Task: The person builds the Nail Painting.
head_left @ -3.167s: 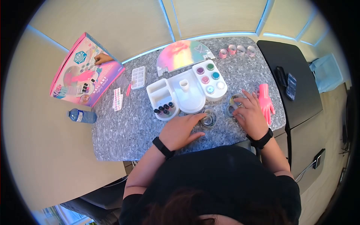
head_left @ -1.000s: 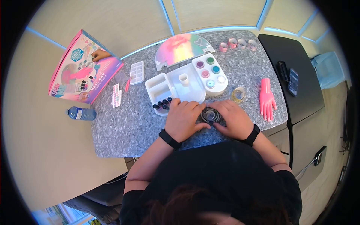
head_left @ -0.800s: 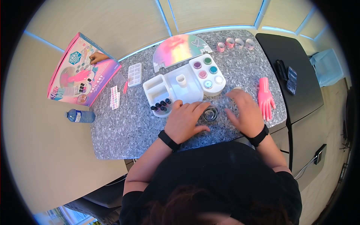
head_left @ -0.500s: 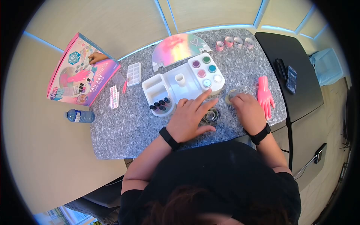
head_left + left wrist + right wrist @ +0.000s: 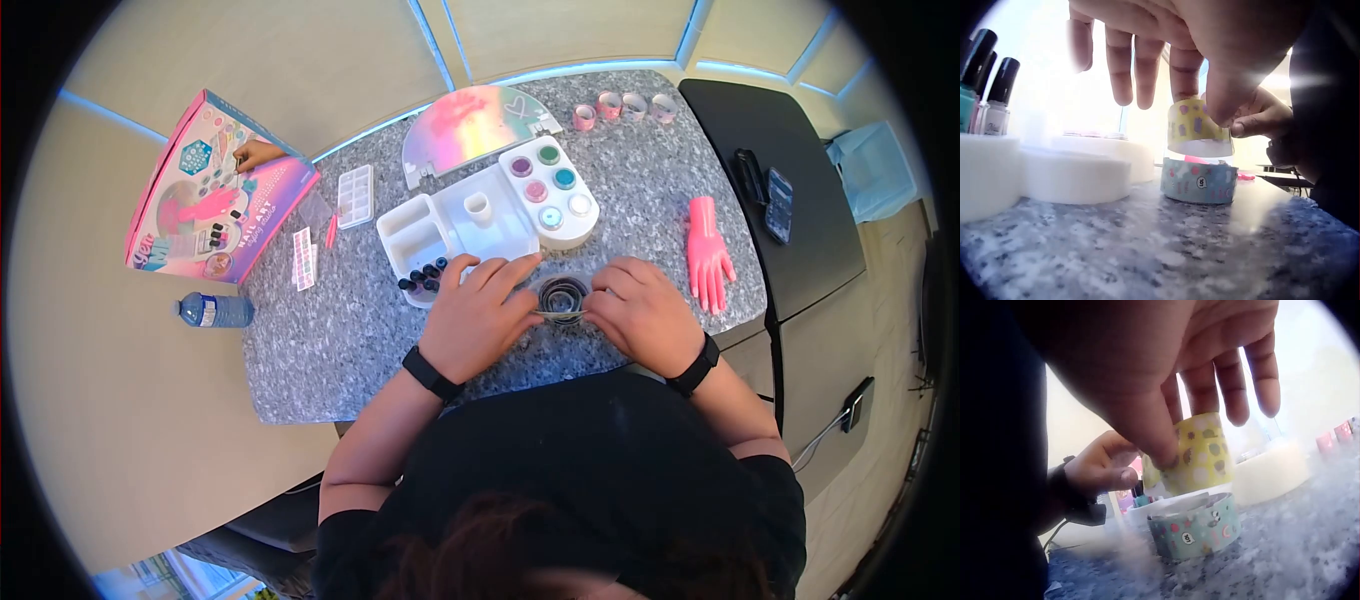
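My left hand (image 5: 470,315) and right hand (image 5: 645,310) meet over a coiled ring on the table. Between them they pinch a yellow patterned ring-shaped band (image 5: 1204,462), thumbs on the near side and fingers behind. In the left wrist view this yellow band sits just above a teal patterned ring (image 5: 1200,181), which lies flat on the granite tabletop. From above, dark-looking coils (image 5: 562,293) show inside the rings. The other fingers of both hands reach forward, fairly straight.
The white nail station (image 5: 490,235) with nail polish bottles (image 5: 425,272) stands close beyond my hands. A pink model hand (image 5: 710,255) lies to the right. Several pink and white rings (image 5: 609,104), a product box (image 5: 215,190) and a water bottle (image 5: 215,310) surround the work area.
My right hand left the coiled ring, picked up the yellow band on the right and brought it left over the ring. My left hand lifted and now pinches the band too.
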Demonstrator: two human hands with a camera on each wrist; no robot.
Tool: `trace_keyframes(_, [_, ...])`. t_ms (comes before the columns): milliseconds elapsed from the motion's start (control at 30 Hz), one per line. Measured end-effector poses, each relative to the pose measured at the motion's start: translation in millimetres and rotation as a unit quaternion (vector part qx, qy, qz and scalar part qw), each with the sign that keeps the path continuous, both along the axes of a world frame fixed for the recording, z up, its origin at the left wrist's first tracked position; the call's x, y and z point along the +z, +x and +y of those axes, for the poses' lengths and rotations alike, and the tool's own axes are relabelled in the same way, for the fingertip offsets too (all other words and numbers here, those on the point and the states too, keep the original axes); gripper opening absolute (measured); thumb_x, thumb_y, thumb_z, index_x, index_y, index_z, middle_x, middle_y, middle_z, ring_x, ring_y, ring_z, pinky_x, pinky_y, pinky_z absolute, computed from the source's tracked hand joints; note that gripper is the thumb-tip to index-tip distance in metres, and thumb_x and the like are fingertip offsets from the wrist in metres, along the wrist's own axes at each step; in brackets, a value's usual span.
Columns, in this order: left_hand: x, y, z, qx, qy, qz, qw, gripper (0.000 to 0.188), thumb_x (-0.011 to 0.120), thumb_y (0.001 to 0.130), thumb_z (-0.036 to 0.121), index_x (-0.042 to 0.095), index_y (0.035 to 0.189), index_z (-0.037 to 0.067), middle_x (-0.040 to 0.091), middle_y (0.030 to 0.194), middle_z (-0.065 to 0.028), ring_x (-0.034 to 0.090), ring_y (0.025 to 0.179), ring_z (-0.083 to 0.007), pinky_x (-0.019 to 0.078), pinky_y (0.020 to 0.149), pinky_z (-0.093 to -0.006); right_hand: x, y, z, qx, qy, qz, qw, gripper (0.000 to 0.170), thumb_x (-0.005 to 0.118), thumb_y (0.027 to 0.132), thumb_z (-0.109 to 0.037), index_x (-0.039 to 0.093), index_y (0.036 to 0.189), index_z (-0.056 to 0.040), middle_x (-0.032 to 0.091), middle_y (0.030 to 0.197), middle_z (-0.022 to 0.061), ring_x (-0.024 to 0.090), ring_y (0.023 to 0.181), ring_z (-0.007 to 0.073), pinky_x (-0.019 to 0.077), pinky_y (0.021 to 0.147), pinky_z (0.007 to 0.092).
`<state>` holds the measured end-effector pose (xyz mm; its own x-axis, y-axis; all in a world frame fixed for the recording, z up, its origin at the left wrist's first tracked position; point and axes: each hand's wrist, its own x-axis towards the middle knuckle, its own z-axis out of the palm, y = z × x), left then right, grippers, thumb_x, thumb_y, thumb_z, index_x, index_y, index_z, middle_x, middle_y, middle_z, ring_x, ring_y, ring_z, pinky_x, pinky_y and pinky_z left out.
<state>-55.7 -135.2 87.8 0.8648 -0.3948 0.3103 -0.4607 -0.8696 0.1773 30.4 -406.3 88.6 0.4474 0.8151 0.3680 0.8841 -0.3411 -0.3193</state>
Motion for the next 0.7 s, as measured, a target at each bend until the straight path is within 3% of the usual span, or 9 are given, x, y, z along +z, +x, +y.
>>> trace_keyframes(400, [-11.7, -7.5, 5.6, 0.035, -0.004, -0.006, 0.999, 0.026, 0.088, 0.089, 0.037, 0.078, 0.107, 0.02, 0.072, 0.142, 0.0023, 0.066, 0.124, -0.0215, 0.0413, 0.113, -0.05, -13.7, -3.5, -5.9, -0.038, -0.032, 0.067, 0.997, 0.019, 0.08, 0.094, -0.016, 0.073, 0.11, -0.0092, 0.067, 0.138, 0.0119, 0.068, 0.127, 0.0351, 0.0584, 0.102, 0.0455])
trace_keyframes(600, [-16.8, -6.6, 4.4, 0.038, -0.011, 0.005, 0.999, 0.036, 0.087, 0.09, 0.044, 0.08, 0.116, 0.02, 0.072, 0.141, 0.002, 0.066, 0.124, -0.0208, 0.0406, 0.113, -0.0509, -23.3, 1.0, 9.8, -0.056, -0.024, 0.045, 0.997, 0.043, 0.083, 0.091, -0.017, 0.068, 0.13, -0.0089, 0.068, 0.139, 0.0127, 0.069, 0.127, 0.0351, 0.058, 0.103, 0.0473])
trace_keyframes(700, [-17.9, -5.3, 2.7, 0.04, -0.017, 0.009, 0.999, 0.037, 0.087, 0.091, 0.043, 0.08, 0.119, 0.02, 0.072, 0.141, 0.002, 0.067, 0.123, -0.0201, 0.0407, 0.113, -0.0508, -23.8, 0.4, 15.6, -0.056, -0.018, 0.095, 0.994, 0.054, 0.087, 0.088, -0.02, 0.066, 0.137, -0.0104, 0.071, 0.137, 0.0135, 0.07, 0.126, 0.0374, 0.0565, 0.106, 0.049])
